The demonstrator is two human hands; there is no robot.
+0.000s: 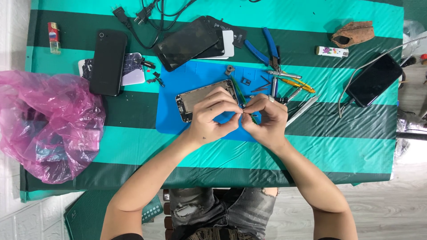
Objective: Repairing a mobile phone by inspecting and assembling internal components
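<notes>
While both hands (240, 116) pinch together, pliers (263, 46) and tweezers (302, 110) crowd the blue mat (195, 73).

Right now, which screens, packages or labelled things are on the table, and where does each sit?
Black phone: far left, dark, lying flat.
Detached screen panel: top centre, black rectangle, tilted.
Second phone: right edge, black screen, dark.
Red lighter: top left corner, labelled.
White lighter: upper right, flower print.
Pink plastic bag: left edge, crumpled.
</notes>
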